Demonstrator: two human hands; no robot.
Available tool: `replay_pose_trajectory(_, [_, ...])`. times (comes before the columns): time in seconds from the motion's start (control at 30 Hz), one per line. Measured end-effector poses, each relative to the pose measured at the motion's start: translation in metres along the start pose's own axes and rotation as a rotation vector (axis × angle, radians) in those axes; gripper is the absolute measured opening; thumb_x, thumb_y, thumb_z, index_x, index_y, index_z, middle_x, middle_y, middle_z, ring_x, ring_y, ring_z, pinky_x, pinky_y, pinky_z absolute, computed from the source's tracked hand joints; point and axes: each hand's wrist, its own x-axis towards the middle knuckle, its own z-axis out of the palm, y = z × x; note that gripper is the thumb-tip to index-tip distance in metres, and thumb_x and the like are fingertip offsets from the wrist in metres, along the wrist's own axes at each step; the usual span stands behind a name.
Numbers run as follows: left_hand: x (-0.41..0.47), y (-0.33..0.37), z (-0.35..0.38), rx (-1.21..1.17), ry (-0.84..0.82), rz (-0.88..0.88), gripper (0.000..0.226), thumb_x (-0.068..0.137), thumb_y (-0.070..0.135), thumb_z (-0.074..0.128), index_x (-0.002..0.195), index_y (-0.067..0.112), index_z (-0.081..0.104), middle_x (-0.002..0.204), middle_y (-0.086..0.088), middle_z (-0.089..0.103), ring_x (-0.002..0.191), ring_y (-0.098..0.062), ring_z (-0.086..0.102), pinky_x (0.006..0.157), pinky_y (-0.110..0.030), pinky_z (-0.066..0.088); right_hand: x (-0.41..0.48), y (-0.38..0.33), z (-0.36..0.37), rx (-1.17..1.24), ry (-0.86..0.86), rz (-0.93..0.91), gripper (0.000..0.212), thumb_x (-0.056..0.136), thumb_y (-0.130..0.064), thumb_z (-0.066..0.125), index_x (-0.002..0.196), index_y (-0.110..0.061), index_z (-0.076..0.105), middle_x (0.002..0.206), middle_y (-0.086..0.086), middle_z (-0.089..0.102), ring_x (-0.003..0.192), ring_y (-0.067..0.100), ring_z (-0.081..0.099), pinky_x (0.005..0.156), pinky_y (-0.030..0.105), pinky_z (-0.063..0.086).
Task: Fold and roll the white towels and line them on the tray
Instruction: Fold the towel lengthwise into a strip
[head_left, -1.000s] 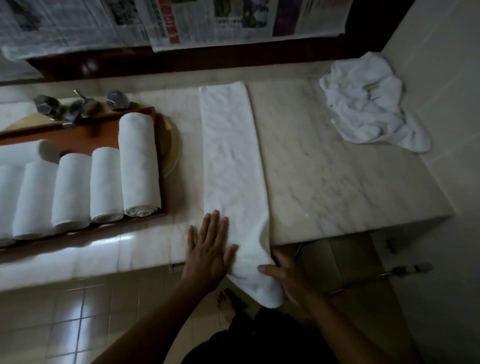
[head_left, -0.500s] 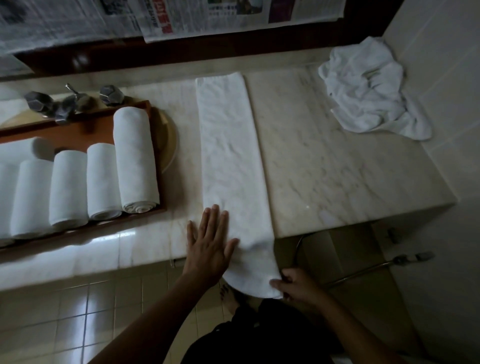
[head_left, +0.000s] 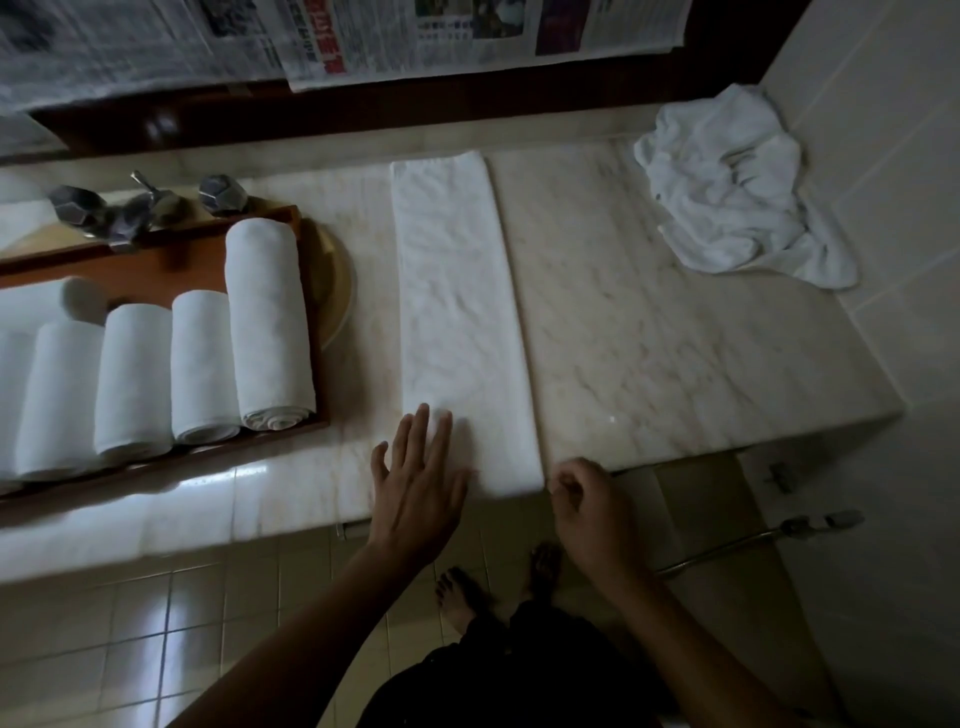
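left hand (head_left: 415, 499) pressing flat, fingers spread, on near end of folded towel (head_left: 457, 312), right hand (head_left: 592, 512) curling at its near-right corner, grip unclear

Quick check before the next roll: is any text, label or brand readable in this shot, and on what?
Centre newspaper sheet: columns of print and pictures, too blurred to read.
Red headline at its left edge: large characters, blurred, not readable.
Left newspaper sheet: print smeared, unreadable.
Folded towel, rolled towels, tray, crumpled towel: no label or print shows.
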Motion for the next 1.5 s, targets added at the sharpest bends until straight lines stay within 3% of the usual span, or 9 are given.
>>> replay_pose_trajectory(0.13, [0.020,0.000,0.002,0.035,-0.020,0.083,0.068,0.106,0.057,0.017,0.164,0.023,0.006,0.171,-0.004,-0.008,0.158,-0.022,-0.008,0.125,-0.057,0.007,0.030,-0.032,0.029,-0.294,-0.175,-0.249,0.054,0.102,-0.037,0.050,0.154,-0.030,0.038,0.164,0.003,0.029,0.151,0.021,0.026,0.120,0.046,0.027])
replay_pose_trajectory(0.23, [0.026,-0.010,0.004,0.095,-0.023,0.090,0.069,0.106,0.058,0.015,0.163,0.020,0.016,0.171,-0.006,0.005,0.158,-0.023,0.004,0.122,-0.058,0.018,0.048,-0.024,0.041,-0.505,-0.255,-0.352,0.062,0.105,-0.051,0.030,0.162,-0.034,0.015,0.172,-0.005,-0.002,0.158,0.018,-0.005,0.126,0.053,0.004])
replay_pose_trajectory(0.37, [0.017,-0.014,-0.003,0.092,-0.032,0.144,0.061,0.105,0.050,0.033,0.156,0.018,0.035,0.166,-0.008,0.029,0.153,-0.029,0.027,0.112,-0.056,0.032,0.050,-0.011,0.029,-0.561,-0.232,-0.408,0.055,0.103,-0.048,0.032,0.155,-0.030,0.038,0.167,-0.004,0.026,0.155,0.021,0.020,0.122,0.058,0.012])
replay_pose_trajectory(0.5, [0.016,-0.003,-0.013,-0.012,0.071,0.128,0.042,0.100,0.040,0.039,0.136,0.021,0.049,0.140,-0.001,0.048,0.127,-0.023,0.049,0.104,-0.047,0.037,0.047,-0.018,0.019,-0.517,-0.072,-0.467,0.031,0.099,-0.043,0.047,0.119,-0.028,0.066,0.128,-0.003,0.060,0.120,0.025,0.054,0.108,0.049,0.033])
replay_pose_trajectory(0.6, [0.035,-0.008,-0.011,0.009,0.051,0.099,0.056,0.101,0.042,0.034,0.151,0.017,0.042,0.159,-0.009,0.038,0.147,-0.028,0.035,0.113,-0.052,0.033,0.061,-0.034,0.026,-0.510,-0.061,-0.471,0.039,0.099,-0.039,0.052,0.134,-0.024,0.060,0.144,0.005,0.053,0.134,0.029,0.048,0.111,0.050,0.036])
replay_pose_trajectory(0.8, [0.076,-0.034,-0.020,0.082,-0.040,0.001,0.067,0.106,0.046,0.027,0.163,0.012,0.014,0.171,-0.010,0.007,0.158,-0.030,0.002,0.122,-0.060,0.008,0.111,-0.041,0.042,-0.633,-0.228,-0.333,0.063,0.105,-0.047,0.031,0.162,-0.021,0.021,0.171,0.000,0.010,0.158,0.025,0.006,0.123,0.062,0.008])
replay_pose_trajectory(0.97, [0.110,-0.033,-0.032,0.036,0.024,0.013,0.068,0.106,0.049,0.019,0.164,0.019,0.002,0.171,-0.005,-0.009,0.157,-0.025,-0.014,0.124,-0.055,-0.005,0.144,-0.056,0.049,-0.593,-0.170,-0.363,0.063,0.106,-0.044,0.033,0.162,-0.019,0.020,0.171,0.006,0.010,0.158,0.027,0.006,0.124,0.059,0.010])
replay_pose_trajectory(1.27, [0.200,-0.055,-0.030,0.069,-0.032,0.055,0.064,0.105,0.057,0.002,0.163,0.029,-0.006,0.170,0.003,-0.016,0.156,-0.016,-0.019,0.125,-0.046,-0.013,0.232,-0.072,0.074,-0.599,-0.149,-0.477,0.060,0.106,-0.046,0.026,0.161,-0.022,0.026,0.170,0.002,0.017,0.158,0.020,0.010,0.121,0.062,0.012])
replay_pose_trajectory(1.5, [0.296,-0.087,-0.055,0.093,0.030,0.032,0.070,0.102,0.055,0.006,0.164,0.024,0.013,0.171,-0.002,0.006,0.158,-0.022,0.006,0.124,-0.051,0.004,0.331,-0.089,0.090,-0.584,-0.103,-0.526,0.059,0.105,-0.047,0.028,0.160,-0.023,0.031,0.170,0.000,0.020,0.157,0.020,0.013,0.121,0.063,0.009])
